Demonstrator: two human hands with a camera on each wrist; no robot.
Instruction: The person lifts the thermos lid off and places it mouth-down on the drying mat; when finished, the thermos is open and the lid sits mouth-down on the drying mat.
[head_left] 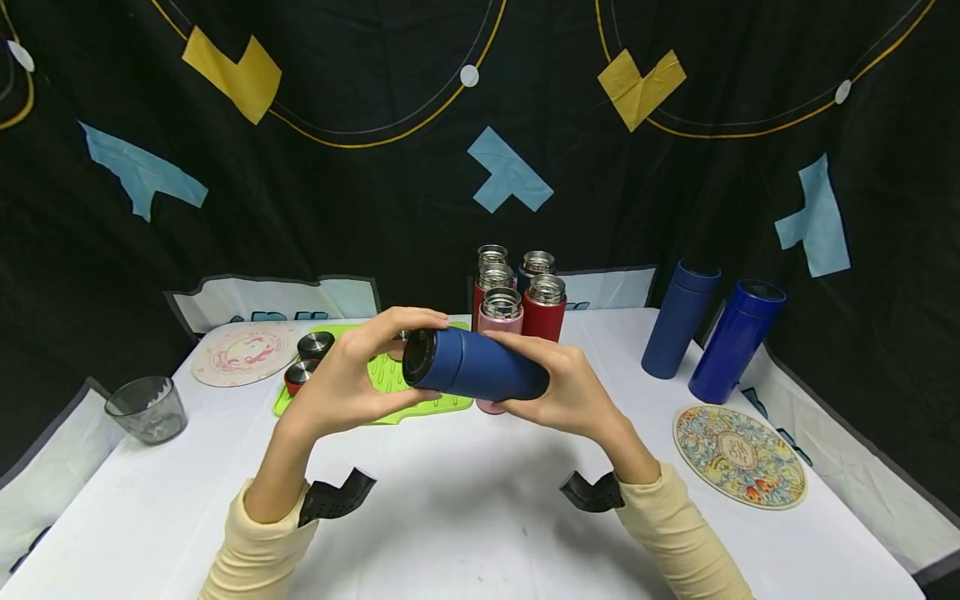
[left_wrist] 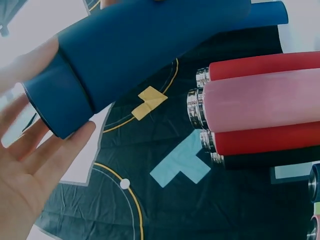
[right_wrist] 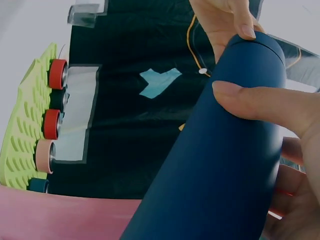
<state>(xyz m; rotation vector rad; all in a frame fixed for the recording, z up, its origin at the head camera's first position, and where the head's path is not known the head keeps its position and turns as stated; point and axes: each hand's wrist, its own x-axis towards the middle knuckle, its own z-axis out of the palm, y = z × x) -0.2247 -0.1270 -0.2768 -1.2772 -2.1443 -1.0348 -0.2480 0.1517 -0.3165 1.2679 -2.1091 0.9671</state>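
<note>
A dark blue thermos bottle (head_left: 487,364) is held nearly level above the table, its black-topped cap end pointing left. My left hand (head_left: 348,375) grips the cap (left_wrist: 62,95), thumb and fingers on opposite sides of it. The right hand (head_left: 566,387) holds the bottle's body near its base, with the thumb (right_wrist: 260,102) lying along its side in the right wrist view. A thin seam shows between cap and body. Behind the bottle stand several capless thermos bottles, among them a pink one (head_left: 501,310) and a red one (head_left: 546,315), their steel necks exposed.
A green mat (head_left: 450,404) bears several small caps (right_wrist: 51,124). Two blue bottles (head_left: 678,325) stand at the right, behind a patterned round mat (head_left: 738,457). At the left are a glass (head_left: 150,410) and a pale round mat (head_left: 243,354). A black curtain hangs behind.
</note>
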